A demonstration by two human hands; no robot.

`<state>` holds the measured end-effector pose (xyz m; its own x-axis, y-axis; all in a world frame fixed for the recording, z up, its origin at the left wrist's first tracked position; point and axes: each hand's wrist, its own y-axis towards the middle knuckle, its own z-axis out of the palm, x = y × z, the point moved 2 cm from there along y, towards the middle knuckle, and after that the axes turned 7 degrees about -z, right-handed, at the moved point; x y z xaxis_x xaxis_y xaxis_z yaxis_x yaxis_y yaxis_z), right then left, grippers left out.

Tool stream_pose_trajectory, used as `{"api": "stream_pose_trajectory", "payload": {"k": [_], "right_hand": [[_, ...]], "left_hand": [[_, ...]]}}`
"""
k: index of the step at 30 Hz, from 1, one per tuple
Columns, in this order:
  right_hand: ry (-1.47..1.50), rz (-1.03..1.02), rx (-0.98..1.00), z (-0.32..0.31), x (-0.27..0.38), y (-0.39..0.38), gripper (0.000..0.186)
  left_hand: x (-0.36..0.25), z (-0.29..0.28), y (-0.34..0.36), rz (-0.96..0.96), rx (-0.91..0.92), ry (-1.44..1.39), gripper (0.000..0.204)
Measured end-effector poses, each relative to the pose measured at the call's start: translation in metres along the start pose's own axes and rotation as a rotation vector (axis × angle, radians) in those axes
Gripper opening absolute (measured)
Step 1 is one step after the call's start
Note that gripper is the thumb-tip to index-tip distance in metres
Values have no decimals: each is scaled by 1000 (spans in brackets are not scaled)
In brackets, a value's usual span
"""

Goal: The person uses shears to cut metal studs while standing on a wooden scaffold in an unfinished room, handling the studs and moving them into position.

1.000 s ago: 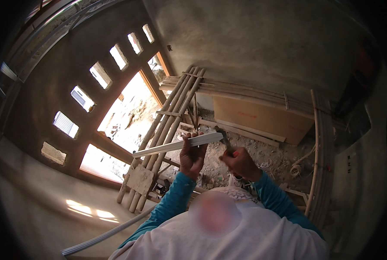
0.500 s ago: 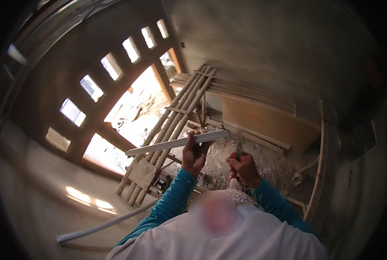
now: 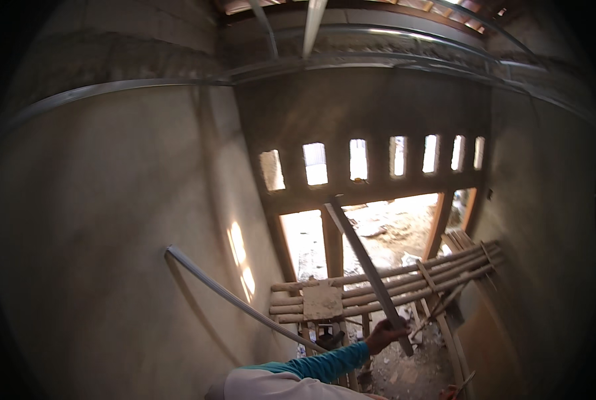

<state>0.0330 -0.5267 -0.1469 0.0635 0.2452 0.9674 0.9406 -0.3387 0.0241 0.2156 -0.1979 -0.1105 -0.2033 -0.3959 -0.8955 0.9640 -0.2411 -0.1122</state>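
Note:
My left hand [image 3: 386, 335] is closed around the lower end of a long, straight grey metal channel [image 3: 366, 267]. From my grip, this channel slants up and away to the left, its far end in front of the window wall. At the lower edge, only a small part of my right hand [image 3: 448, 393] shows, with a bit of red at it. A thin, pale tool end [image 3: 469, 381] juts out beside it. In the earlier frame that hand is closed on a red-handled tool, whose kind I cannot make out.
Beyond my left hand stands a scaffold of bamboo poles [image 3: 404, 287] with a small board [image 3: 322, 300] on it. A grey ribbed strip [image 3: 224, 288] leans against the left wall [image 3: 111, 200]. Metal ceiling framing [image 3: 371, 65] runs overhead. Rubble [image 3: 404, 377] covers the floor.
My view has swung up and left toward the ceiling framing. The metal channel, lying across before me earlier, now points up and away in my left hand. My right hand has nearly left the picture.

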Motion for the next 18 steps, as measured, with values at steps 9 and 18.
{"api": "stream_pose_trajectory", "payload": {"k": [9,18], "right_hand": [[-148,-660,318,122,167,19,59],[-249,-802,315,185,223,-1,40]], "left_hand": [[48,6,-38,387,-299,900,68],[69,-27,-56,570,-582,1694,69]]}}
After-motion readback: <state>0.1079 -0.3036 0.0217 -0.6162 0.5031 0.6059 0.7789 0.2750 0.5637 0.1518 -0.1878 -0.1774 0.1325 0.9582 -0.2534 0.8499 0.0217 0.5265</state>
